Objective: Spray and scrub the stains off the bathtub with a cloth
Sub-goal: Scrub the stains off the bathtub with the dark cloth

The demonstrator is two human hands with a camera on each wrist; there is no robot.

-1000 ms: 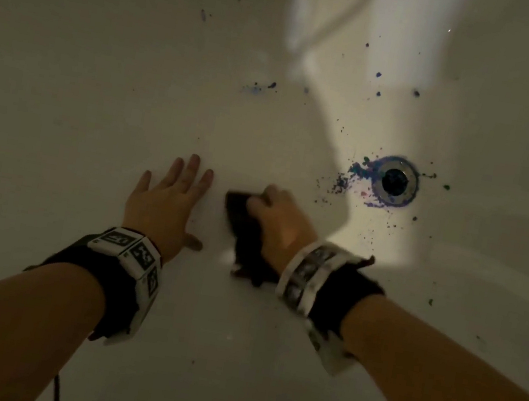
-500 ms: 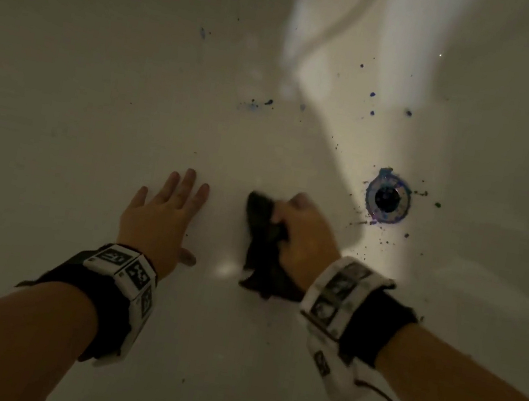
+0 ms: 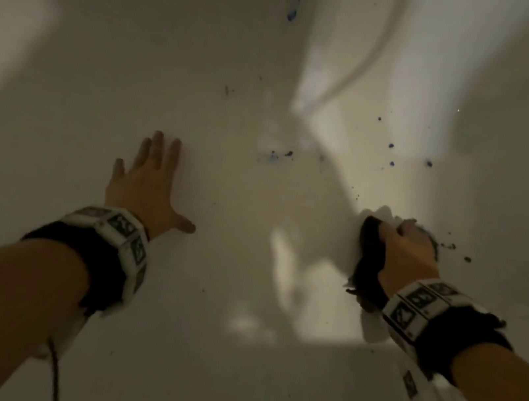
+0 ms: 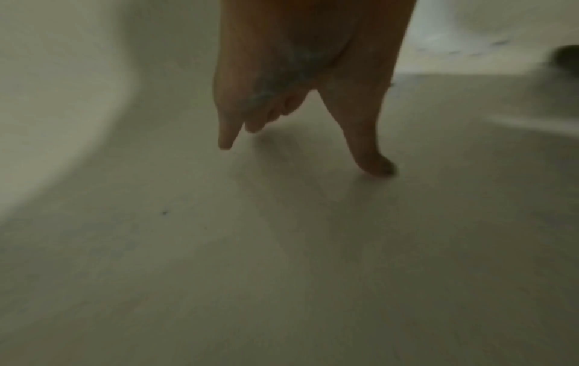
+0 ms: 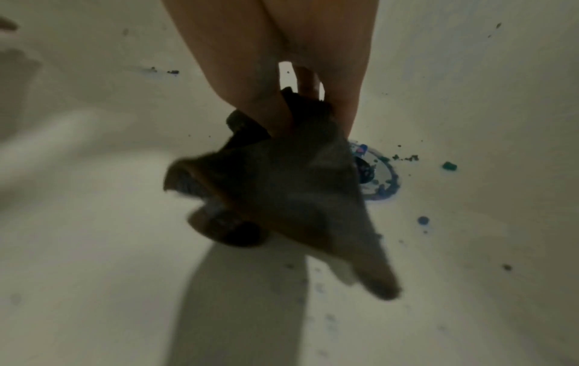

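The white bathtub [image 3: 198,346] floor is speckled with blue stains [image 3: 391,154]. The left hand [image 3: 146,181] lies flat, fingers spread and relaxed, holding nothing. The right hand [image 3: 404,250] clutches a dark cloth [image 5: 282,193] bunched over the stained drain [image 5: 382,178].

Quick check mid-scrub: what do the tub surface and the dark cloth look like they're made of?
Tub: white, smooth and glossy, with soft light reflections, so probably acrylic or enamel; the pictures can't settle which. Cloth: dark, matte woven or knit fabric that folds limply from the right hand, with a ribbed edge and frayed threads.
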